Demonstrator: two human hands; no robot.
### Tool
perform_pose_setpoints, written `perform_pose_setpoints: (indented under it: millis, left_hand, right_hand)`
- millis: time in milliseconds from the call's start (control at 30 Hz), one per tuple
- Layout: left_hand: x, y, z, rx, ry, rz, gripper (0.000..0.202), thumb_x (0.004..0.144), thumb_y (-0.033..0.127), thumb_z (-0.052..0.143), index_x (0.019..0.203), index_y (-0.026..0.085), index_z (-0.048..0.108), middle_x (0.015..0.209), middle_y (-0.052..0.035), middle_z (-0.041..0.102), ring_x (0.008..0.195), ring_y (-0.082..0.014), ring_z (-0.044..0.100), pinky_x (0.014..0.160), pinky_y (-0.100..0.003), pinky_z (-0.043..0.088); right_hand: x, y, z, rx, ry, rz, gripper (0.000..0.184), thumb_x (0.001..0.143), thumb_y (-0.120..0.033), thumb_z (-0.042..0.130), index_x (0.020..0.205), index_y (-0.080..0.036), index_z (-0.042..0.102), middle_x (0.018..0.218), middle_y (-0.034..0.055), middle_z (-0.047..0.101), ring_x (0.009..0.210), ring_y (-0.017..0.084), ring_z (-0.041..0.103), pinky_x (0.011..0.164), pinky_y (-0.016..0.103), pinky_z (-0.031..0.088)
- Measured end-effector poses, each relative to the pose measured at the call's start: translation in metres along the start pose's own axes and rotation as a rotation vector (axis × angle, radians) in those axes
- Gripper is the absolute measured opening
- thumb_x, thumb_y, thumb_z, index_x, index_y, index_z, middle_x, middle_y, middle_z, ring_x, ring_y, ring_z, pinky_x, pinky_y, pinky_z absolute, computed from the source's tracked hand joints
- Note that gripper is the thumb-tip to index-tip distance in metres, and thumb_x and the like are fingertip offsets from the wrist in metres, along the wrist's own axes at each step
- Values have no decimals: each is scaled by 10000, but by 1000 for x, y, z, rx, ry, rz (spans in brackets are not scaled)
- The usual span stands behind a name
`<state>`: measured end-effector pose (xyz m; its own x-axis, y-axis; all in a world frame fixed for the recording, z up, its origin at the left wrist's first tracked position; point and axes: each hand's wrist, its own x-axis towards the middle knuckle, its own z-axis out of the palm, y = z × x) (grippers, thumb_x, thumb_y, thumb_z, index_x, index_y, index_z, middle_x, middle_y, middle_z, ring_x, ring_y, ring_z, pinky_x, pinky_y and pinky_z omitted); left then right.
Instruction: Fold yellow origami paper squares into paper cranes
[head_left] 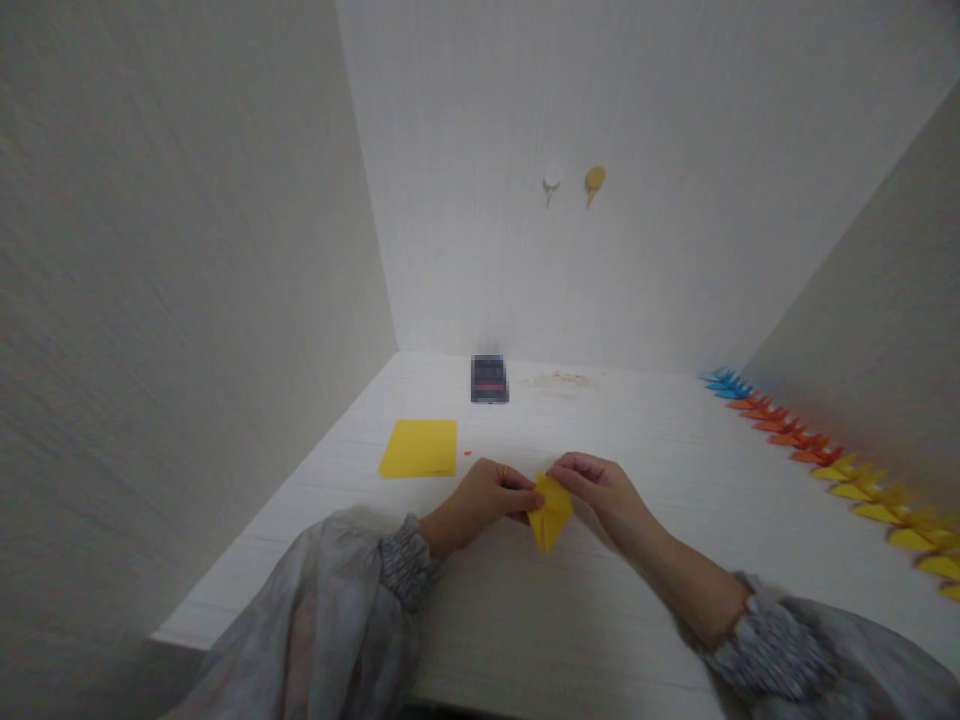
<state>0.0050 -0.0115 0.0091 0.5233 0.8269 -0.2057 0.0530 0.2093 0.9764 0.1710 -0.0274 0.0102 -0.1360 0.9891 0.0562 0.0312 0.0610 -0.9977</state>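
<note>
A small piece of folded yellow paper [552, 515], kite-shaped with a crease down its lower part, is held above the white table. My left hand [491, 502] pinches its left side between thumb and fingers. At its top corner, my right hand [600, 487] has thumb and forefinger closed on the paper's tip. To the left of my hands lies a stack of square yellow paper [418, 447], flat on the table.
Along the right wall runs a row of folded paper cranes in blue [726, 384], orange [784, 428] and yellow [892, 512]. A dark blurred object [490, 379] stands at the table's back. Two hooks, white [552, 181] and gold [595, 179], are on the back wall.
</note>
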Motion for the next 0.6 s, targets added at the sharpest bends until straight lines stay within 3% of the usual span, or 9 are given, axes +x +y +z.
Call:
perform_pose_setpoints:
  millis: [300,600]
  left_hand:
    - [0,-2,1,6,14,-6,181,545,232,677,649,83,666,614,-46,645,531,-107,575,584,-247,479]
    - [0,-2,2,15,14,-21,178,542,226,677,649,85,663,623,-46,645,545,-116,582,596,-259,479]
  right_hand:
    - [-2,4,1,-162,-5,-57,224,701,-377,576,657,-162,623,636,14,596,603,133,512,573,256,382]
    - [-3,0,-1,-126,-19,-73,199,705,-340,575,672,-164,661,661,21,594,654,143,521,618,265,386]
